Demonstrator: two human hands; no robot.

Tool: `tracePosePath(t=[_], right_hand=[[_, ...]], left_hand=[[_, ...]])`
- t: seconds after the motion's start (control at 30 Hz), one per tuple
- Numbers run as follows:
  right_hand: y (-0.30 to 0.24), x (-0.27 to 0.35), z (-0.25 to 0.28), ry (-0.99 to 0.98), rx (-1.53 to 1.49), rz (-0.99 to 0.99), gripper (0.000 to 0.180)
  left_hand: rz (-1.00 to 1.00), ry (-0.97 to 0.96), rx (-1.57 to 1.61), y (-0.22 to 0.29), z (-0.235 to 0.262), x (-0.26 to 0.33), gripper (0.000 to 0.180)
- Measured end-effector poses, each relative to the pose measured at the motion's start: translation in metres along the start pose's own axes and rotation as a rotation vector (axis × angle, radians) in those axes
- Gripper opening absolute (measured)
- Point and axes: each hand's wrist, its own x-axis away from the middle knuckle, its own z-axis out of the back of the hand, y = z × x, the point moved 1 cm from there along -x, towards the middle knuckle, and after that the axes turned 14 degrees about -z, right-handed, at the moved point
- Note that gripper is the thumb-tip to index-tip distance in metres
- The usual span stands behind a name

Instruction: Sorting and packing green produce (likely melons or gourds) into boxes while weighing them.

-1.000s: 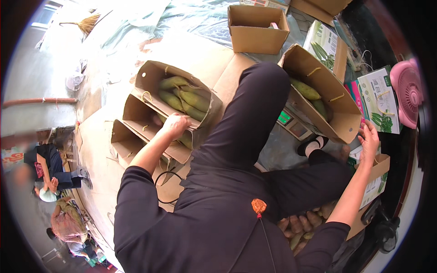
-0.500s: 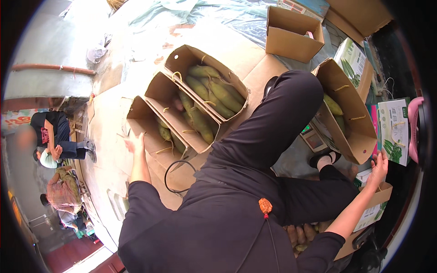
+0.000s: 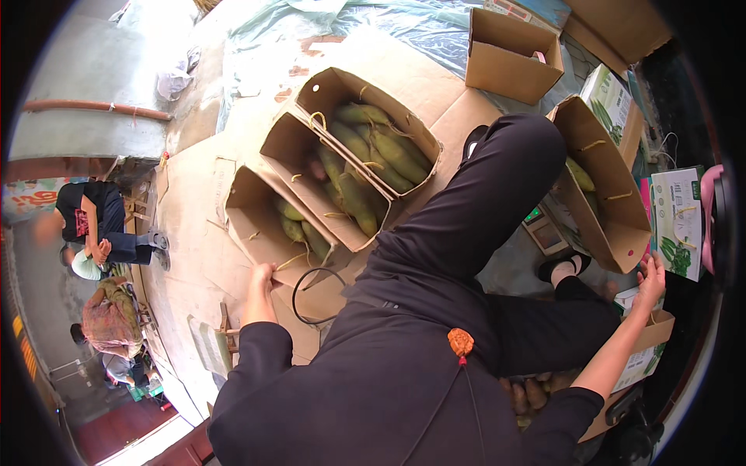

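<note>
My left hand (image 3: 263, 278) is at the near edge of an open cardboard box (image 3: 247, 203), its fingers closed over the rim. Green, long root vegetables (image 3: 294, 230) lie inside that box. Two more boxes stand against it, a middle one (image 3: 289, 147) and a far one (image 3: 332, 81), both holding large greenish roots (image 3: 392, 158). Out to the right, my right hand (image 3: 650, 281) is open with fingers apart, beside a white printed carton (image 3: 674, 225). Near it, a tilted open box (image 3: 614, 198) with green roots rests on a scale (image 3: 544, 233).
An open box (image 3: 513, 62) sits at the far right. A black cable loop (image 3: 299, 299) lies by my left arm. More roots (image 3: 532, 394) are at my right side. A pink rim (image 3: 709, 221) stands at the right edge. Several people (image 3: 113, 311) are at the left.
My left hand has moved right and nearer to me, from open beside the left box to closed on its rim. The view has shifted slightly; my right hand stays about where it was.
</note>
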Motion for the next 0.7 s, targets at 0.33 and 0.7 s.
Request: tracePosePath(t=[0.33,0.7], right_hand=[[0.001,-0.007,0.006,-0.01,-0.021,0.006,0.032],[0.001,0.004,0.007,0.02,-0.015,0.019,0.032]], left_hand=[[0.245,0.009,-0.265,-0.105,0.067,0.017,0.013],[-0.65,0.055,-0.203,0.185,-0.08,0.081,0.067]])
